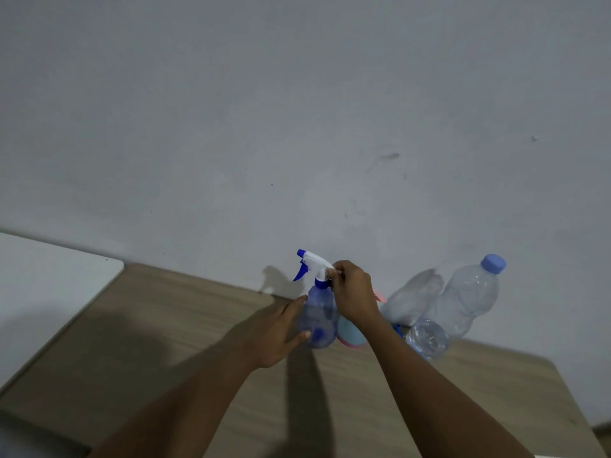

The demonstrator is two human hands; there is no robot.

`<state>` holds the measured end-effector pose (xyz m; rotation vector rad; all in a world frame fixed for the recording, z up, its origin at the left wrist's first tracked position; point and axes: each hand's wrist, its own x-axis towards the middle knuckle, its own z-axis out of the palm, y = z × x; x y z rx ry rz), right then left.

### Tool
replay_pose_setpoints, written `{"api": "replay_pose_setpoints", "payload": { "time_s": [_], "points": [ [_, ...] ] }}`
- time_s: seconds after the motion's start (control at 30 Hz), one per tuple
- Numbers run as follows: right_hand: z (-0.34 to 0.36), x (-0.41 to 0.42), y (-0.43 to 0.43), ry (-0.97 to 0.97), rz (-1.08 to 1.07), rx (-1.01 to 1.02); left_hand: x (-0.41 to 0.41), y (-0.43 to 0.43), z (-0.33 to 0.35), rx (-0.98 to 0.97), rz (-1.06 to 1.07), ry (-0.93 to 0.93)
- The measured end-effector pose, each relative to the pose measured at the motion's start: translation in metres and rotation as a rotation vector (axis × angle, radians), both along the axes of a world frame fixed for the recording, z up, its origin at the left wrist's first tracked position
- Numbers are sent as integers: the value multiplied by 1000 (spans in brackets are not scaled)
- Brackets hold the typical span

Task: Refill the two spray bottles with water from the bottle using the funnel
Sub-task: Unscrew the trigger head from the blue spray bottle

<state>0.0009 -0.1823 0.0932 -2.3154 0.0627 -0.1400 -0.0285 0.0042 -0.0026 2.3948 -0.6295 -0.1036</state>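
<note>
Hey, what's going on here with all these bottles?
Someone at a table is starting on a spray bottle. The left hand holds its body while the right hand grips the white spray head, which is on the bottle. The capped water bottle stands by the wall.

Two bare arms of one person. Left forearm (185, 401) uncovered from the near edge of the view up to the wrist, broad at the near end, narrowing farther out, darkly shadowed along its length. Right forearm (439, 391) likewise uncovered along its whole visible length, smooth, tapering toward the wrist. Left hand (274, 338) bare, with a short trimmed nail showing on the thumb. Right hand (355, 294) bare as well, seen from the back, its far end too blurred for detail. Finer detail lost in dim light.
</note>
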Motion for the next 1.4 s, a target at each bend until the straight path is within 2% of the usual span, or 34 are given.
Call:
{"api": "replay_pose_setpoints", "payload": {
  "time_s": [0.17,0.33,0.6,0.73,0.9,1.1,1.4],
  "points": [
    [46,-12,-15,-69,-6,163,-23,-10,41,-148,56,34],
    [96,-34,-27,-135,3,239,-50,-29,86,-303,70,21],
    [154,-87,-55,-165,45,343,-96,-64,144,-353,75,-91],
    [163,-119,-71,-220,169,446,-118,-77,156,-389,91,-110],
    [164,-143,-93,-213,306,480,-137,-86,167,-411,93,-132],
    [168,-152,-101,-306,224,498,-153,-99,177,-490,60,-146],
    [169,-156,-104,-280,276,559,-159,-96,178,-537,53,-126]
  ]
}}
